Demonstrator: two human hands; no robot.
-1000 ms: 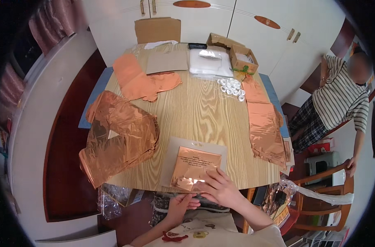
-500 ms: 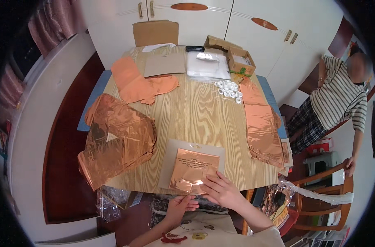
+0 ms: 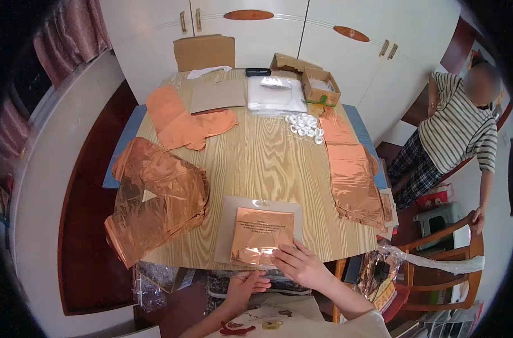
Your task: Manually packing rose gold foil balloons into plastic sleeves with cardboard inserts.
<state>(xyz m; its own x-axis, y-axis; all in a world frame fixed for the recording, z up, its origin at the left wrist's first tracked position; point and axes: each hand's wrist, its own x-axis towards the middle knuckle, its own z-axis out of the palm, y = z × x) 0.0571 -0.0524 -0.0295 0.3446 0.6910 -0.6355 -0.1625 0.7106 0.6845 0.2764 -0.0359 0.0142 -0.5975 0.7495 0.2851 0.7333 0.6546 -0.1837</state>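
Observation:
A flat clear plastic packet (image 3: 225,239) lies at the table's near edge. Through it show a grey-beige card and a folded copper-coloured foil piece (image 3: 265,225) with dark print. My right hand (image 3: 301,266) rests its outstretched fingers on the packet's lower right part; its thumb is mostly hidden. Just below the near edge is my left hand (image 3: 246,290), fingers extended toward the right, close to the packet's bottom edge. Whether they touch it, I cannot tell. Stacks of flat, shiny copper foil pieces, like uninflated balloons, lie at left (image 3: 155,197) and at right (image 3: 355,174).
More foil (image 3: 172,121) lies far left, by a grey-beige card (image 3: 217,96). White ribbon rolls (image 3: 304,125), clear plastic bags (image 3: 276,96) and a cardboard box (image 3: 321,87) stand toward the back. A person (image 3: 456,129) in stripes holds a wooden chair (image 3: 445,270) at right.
The view has shifted slightly, so the table sits a little lower and further left. My right hand stays on the packet, and my left hand remains below its bottom edge.

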